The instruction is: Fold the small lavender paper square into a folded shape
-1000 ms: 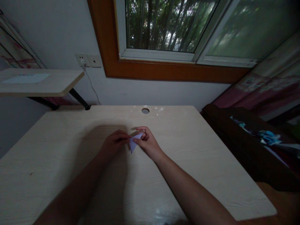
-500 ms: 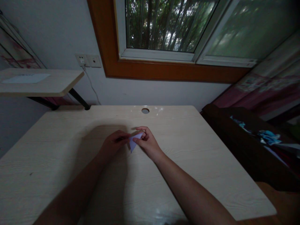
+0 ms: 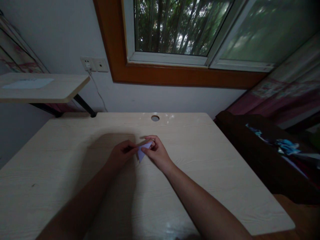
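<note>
- At the middle of the worktop [image 3: 212, 173], head view: folded paper [image 3: 141, 156], pale purple, roughly triangular, one point directed towards the wearer. It lay between the two hands; whether it touched the surface below could not be told.
- Left hand [image 3: 122, 151], head view: grip pinched, thumb and finger tips together at the left corner of the folded paper.
- Right hand [image 3: 159, 152], head view: grip grasping the folded paper from its right side, thumb laid flat on the near face, other fingers partly hidden behind; one finger reached out past the upper edge.
- Worktop, head view: pale wood grain, with a round hole [image 3: 155, 118] near the far edge, beyond the hands. A broad shadow fell around the left arm. A small dark mark [image 3: 33, 185] showed at far left.
- Left background, head view: raised shelf [image 3: 72, 81] on black legs, bearing a white sheet [image 3: 28, 83]; wall socket [image 3: 94, 64] with a white cable [image 3: 98, 90] plugged in.
- Far and right background, head view: window [image 3: 172, 30] in a brown wooden frame [image 3: 180, 76]; dark furniture [image 3: 235, 136] beside the worktop, carrying a crumpled blue item [image 3: 287, 146], too dim to identify.
</note>
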{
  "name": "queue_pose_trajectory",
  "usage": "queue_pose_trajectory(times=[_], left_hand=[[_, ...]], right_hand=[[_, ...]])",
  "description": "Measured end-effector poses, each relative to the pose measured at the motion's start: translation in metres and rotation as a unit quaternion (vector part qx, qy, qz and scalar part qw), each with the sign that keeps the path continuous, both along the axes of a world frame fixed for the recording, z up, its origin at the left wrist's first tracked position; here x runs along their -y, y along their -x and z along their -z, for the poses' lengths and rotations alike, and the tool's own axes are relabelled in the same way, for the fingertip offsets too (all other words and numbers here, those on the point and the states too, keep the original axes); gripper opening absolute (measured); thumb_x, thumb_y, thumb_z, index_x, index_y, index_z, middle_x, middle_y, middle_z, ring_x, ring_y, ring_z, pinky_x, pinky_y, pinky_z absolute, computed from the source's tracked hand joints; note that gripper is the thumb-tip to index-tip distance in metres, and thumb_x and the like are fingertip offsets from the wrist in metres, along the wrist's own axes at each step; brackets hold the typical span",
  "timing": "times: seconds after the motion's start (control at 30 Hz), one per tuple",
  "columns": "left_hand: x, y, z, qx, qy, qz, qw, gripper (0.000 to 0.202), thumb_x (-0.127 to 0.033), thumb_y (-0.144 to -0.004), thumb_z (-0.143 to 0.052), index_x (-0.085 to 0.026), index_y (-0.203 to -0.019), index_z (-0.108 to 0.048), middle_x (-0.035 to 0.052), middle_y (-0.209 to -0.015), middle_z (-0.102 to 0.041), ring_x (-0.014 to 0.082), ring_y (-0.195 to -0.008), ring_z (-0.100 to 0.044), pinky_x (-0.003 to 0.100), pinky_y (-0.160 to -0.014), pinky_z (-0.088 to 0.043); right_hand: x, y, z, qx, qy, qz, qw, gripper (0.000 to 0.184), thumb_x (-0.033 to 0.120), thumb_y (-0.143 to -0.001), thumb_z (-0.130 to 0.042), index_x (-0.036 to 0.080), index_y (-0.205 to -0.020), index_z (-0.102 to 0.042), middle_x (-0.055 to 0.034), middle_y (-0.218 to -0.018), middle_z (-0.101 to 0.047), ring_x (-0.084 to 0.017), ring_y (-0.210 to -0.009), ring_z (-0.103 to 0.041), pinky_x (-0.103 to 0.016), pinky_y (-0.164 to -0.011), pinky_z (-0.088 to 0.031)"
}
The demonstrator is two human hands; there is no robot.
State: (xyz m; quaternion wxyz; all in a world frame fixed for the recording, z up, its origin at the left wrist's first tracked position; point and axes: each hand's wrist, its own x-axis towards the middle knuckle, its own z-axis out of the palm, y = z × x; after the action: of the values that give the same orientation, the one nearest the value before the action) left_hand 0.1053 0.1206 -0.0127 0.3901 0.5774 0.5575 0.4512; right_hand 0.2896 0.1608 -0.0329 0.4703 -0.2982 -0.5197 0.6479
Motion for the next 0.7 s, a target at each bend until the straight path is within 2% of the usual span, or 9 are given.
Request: queue_pose_trajectory(times=[0.23,0.37,0.7], left_hand=[[0.0016,0.0001,-0.0019,-0.014,0.021,-0.004,1.000,0.024,-0.040,-0.077,-0.071,-0.017,-0.072,-0.065,-0.0015,-0.066,-0.063,0.0130,-0.063,-0.055,0.023,-0.060,-0.041],[0.0013,0.0010,-0.0011,-0.011,0.034,0.002,0.999,0.023,-0.039,-0.077,-0.070,-0.017,-0.071,-0.065,-0.0018,-0.065,-0.061,0.0129,-0.062,-0.054,0.023,-0.059,-0.040],[-0.0005,0.0011,-0.0025,0.006,0.043,-0.007,0.999,0.024,-0.039,-0.076,-0.069,-0.017,-0.068,-0.062,-0.0023,-0.064,-0.059,0.0125,-0.062,-0.052,0.022,-0.058,-0.039]], right_hand=[[0.0024,0.0010,-0.0057,0.003,0.001,0.005,1.000,0.042,0.026,-0.072,-0.079,0.029,-0.107,-0.057,0.0074,-0.068,-0.055,-0.011,-0.057,-0.047,-0.024,-0.055,-0.036],[0.0021,0.0009,-0.0086,0.002,0.000,0.044,0.999,0.038,0.026,-0.072,-0.078,0.027,-0.104,-0.059,0.0080,-0.065,-0.052,-0.012,-0.058,-0.046,-0.025,-0.057,-0.037],[-0.0036,-0.0026,-0.0018,-0.036,0.005,0.123,0.992,0.036,0.026,-0.073,-0.081,0.026,-0.102,-0.059,0.0054,-0.074,-0.064,-0.012,-0.066,-0.056,-0.026,-0.068,-0.043]])
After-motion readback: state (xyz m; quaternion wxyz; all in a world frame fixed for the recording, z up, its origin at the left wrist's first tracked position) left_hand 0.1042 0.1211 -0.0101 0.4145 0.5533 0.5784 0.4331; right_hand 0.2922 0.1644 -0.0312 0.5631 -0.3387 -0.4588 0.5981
